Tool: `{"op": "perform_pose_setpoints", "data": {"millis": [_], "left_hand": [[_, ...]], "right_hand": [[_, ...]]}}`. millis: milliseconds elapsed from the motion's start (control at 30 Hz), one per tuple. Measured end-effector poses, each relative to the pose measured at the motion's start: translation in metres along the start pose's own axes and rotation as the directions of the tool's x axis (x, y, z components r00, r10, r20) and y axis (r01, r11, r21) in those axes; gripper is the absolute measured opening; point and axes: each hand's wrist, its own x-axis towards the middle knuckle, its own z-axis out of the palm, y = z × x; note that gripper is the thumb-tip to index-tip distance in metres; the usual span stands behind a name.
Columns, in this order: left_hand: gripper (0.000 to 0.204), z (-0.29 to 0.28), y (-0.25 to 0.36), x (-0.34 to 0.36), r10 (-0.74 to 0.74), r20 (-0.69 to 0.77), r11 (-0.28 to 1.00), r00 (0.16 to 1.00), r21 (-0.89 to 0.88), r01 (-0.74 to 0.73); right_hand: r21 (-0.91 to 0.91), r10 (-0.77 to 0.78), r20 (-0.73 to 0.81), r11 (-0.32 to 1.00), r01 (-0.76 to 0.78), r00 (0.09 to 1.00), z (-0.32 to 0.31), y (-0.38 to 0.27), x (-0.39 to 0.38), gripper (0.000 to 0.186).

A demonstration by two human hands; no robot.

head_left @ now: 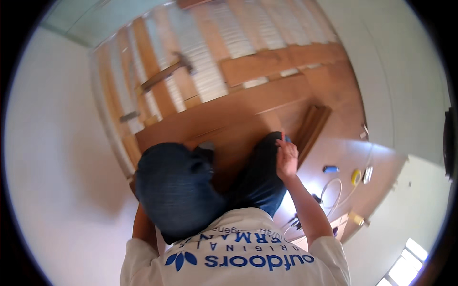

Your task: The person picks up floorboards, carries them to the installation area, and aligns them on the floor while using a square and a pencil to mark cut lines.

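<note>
One head view reaches me: right of centre in the frame, the right hand [287, 158] grasps a slim reddish stick [283, 137] beside the denim-clad right knee [268, 145]. The left hand is hidden; I cannot tell its state. Upper left, a hammer [162, 76] lies across wooden slats [144, 47].

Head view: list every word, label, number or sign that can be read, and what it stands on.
Pale shirt: large blue lettering, upside down, readable but not copied here; blue leaf emblem beside it; smaller lines above.
Red stick, right hand: no readable text.
Blue block, yellow roll: too small and blurred for any print.
</note>
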Motion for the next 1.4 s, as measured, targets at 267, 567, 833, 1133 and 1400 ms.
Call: {"op": "perform_pose_setpoints", "data": {"millis": [267, 567, 833, 1133, 1400], "left_hand": [[0.034, 0.000, 0.025, -0.002, 0.080, -0.042, 0.996, 0.996, 0.042, -0.078], [0.031, -0.008, 0.016, -0.018, 0.102, -0.026, 0.992, 0.994, 0.078, -0.099], [0.028, -0.013, 0.008, -0.043, 0.077, -0.023, 0.995, 0.997, 0.067, -0.075], [0.025, -0.021, 0.020, -0.037, 0.099, -0.010, 0.992, 0.995, 0.085, -0.098], [0.023, -0.039, 0.054, -0.002, 0.187, 0.022, 0.971, 0.982, 0.144, -0.189]], "right_hand": [[0.040, 0.032, -0.065, 0.999, -0.029, 0.997, -0.007, 0.001, -0.008, 0.034], [0.120, 0.075, -0.091, 0.991, -0.064, 0.993, 0.002, 0.004, -0.015, 0.048], [0.150, 0.101, -0.056, 0.984, -0.092, 0.993, -0.006, 0.001, -0.010, 0.040], [0.170, 0.088, -0.076, 0.983, -0.074, 0.993, -0.007, 0.000, -0.014, 0.044], [0.131, 0.060, -0.102, 0.990, -0.046, 0.993, -0.005, 0.003, -0.014, 0.043]]}}
